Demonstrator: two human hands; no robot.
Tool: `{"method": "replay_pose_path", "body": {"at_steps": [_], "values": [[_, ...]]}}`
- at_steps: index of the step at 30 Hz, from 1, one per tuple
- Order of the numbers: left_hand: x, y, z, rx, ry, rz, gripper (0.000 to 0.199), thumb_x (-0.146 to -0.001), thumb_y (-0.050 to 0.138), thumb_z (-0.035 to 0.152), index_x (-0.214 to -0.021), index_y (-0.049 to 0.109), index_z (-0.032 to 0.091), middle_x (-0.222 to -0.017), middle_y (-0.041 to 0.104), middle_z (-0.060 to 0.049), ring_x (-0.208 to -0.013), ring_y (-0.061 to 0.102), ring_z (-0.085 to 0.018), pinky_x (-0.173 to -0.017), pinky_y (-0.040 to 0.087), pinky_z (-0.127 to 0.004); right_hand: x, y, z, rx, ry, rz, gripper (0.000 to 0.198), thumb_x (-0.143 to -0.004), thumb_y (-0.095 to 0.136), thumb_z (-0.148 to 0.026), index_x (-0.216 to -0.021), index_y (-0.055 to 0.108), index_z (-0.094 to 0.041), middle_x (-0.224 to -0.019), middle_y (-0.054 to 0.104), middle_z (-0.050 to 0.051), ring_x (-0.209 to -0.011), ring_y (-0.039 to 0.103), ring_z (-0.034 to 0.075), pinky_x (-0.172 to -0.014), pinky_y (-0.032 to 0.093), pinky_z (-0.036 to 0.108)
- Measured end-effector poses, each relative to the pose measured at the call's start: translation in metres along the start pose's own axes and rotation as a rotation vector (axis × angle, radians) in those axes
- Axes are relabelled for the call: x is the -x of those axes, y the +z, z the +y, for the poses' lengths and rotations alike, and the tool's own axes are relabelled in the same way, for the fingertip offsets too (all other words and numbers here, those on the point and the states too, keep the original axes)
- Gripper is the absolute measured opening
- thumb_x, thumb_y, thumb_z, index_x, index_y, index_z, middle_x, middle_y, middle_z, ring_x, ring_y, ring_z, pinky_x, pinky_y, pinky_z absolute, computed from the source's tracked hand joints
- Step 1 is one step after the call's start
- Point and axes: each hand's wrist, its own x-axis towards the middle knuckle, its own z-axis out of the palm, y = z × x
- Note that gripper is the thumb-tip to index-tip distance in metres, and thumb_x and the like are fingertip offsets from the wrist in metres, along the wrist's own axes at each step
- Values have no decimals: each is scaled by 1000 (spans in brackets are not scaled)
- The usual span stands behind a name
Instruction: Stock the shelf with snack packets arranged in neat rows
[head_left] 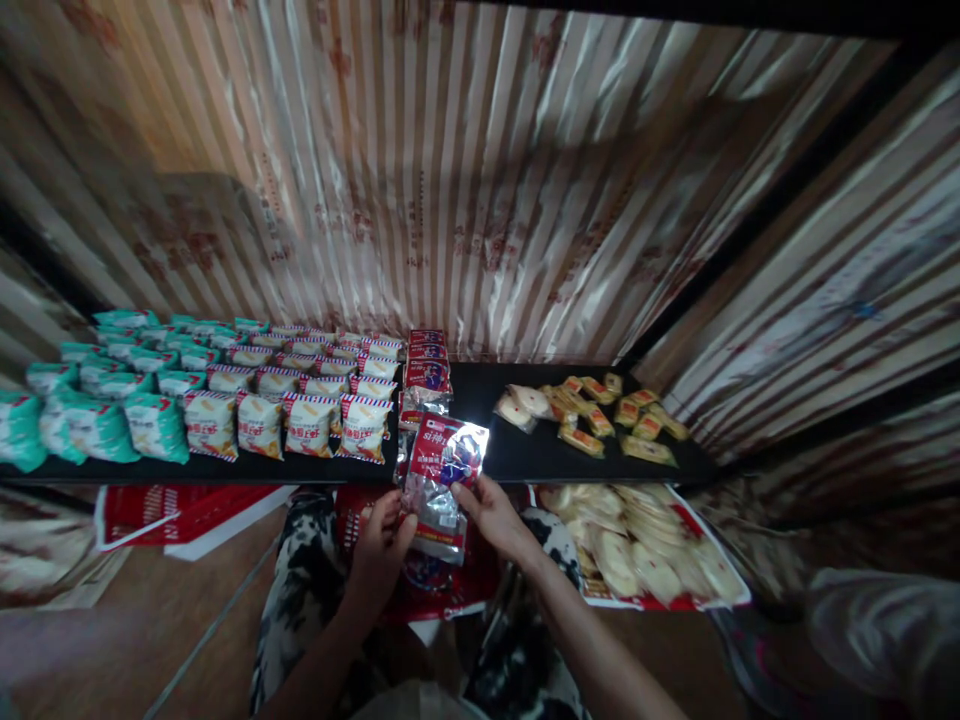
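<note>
A red and silver snack packet (445, 452) is held up in front of me, tilted, just before the shelf's front edge. My right hand (491, 515) grips its right side with the thumb over the front. At its lower left edge, my left hand (384, 540) has curled fingers and thumb closed on the packet's border. The silver lower part, with a red and yellow strip, hangs between both hands; I cannot tell whether it belongs to a second packet. Directly behind stands a row of matching red packets (428, 376) on the black shelf (480, 400).
Rows of white-and-red snack bags (309, 425) and teal bags (156, 428) fill the shelf's left. To the right lie round white crackers (523, 406) and yellow-wrapped bars (581, 440). Below, an open red bag holds packed crackers (637, 550). Striped sheeting (450, 200) hangs behind.
</note>
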Motion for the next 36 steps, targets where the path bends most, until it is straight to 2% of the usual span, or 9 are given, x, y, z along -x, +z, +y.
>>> {"method": "replay_pose_path", "body": {"at_steps": [3, 6, 11, 16, 19, 23, 30, 36], "values": [[-3, 10, -6, 139, -61, -92, 37, -66, 62, 34, -98, 57, 16, -95, 68, -9, -90, 65, -21, -81, 51, -33, -7, -3, 1, -29, 0, 10, 39, -74, 63, -47, -100, 57, -19, -88, 67, 3, -79, 61, 19, -77, 48, 35], [-10, 19, 1, 204, -59, -44, 36, -63, 63, 34, -94, 57, 17, -92, 69, -8, -88, 65, -20, -79, 51, -31, -19, -5, 4, 18, -34, 97, 41, -75, 61, -44, -107, 52, -20, -90, 66, 3, -78, 61, 18, -74, 49, 34], [-35, 31, 14, 184, 7, 25, 36, -67, 62, 35, -99, 56, 17, -88, 68, -6, -86, 65, -19, -79, 50, -30, -55, -8, 5, 341, -132, 318, 33, -79, 53, -41, -102, 53, -18, -92, 65, 6, -82, 60, 20, -78, 47, 34], [-67, 39, 11, 78, 82, 104, 44, -71, 62, 32, -112, 53, 19, -92, 67, -5, -85, 64, -18, -79, 50, -30, -98, -6, 8, 663, -204, 509, 35, -78, 49, -37, -102, 57, -14, -100, 61, 12, -94, 55, 25, -87, 43, 41], [-78, 40, 8, -5, 86, 142, 42, -74, 58, 33, -113, 53, 18, -91, 67, -4, -84, 64, -17, -79, 50, -31, -115, -3, 15, 752, -238, 537, 35, -77, 50, -33, -103, 59, -12, -114, 57, 16, -110, 48, 28, -96, 36, 44], [-83, 40, 5, -115, 98, 156, 41, -74, 54, 32, -111, 55, 15, -95, 65, -7, -88, 63, -19, -82, 50, -33, -125, 2, 31, 791, -212, 570, 37, -76, 48, -29, -107, 58, -11, -127, 49, 17, -122, 37, 29, -102, 30, 46], [-83, 40, 11, -370, 139, 205, 38, -76, 50, 32, -108, 59, 13, -97, 61, -10, -94, 59, -22, -86, 47, -37, -129, 4, 47, 789, -202, 573, 52, -78, 44, -31, -124, 47, -7, -130, 47, 18, -126, 34, 29, -105, 28, 48], [-74, 38, 30, -666, -3, 119, 44, -83, 43, 34, -124, 50, 18, -113, 58, -11, -98, 59, -24, -80, 47, -35, -129, 4, 46, 769, -187, 533, 60, -79, 42, -32, -132, 39, -3, -132, 46, 20, -126, 36, 29, -105, 29, 48]]}}
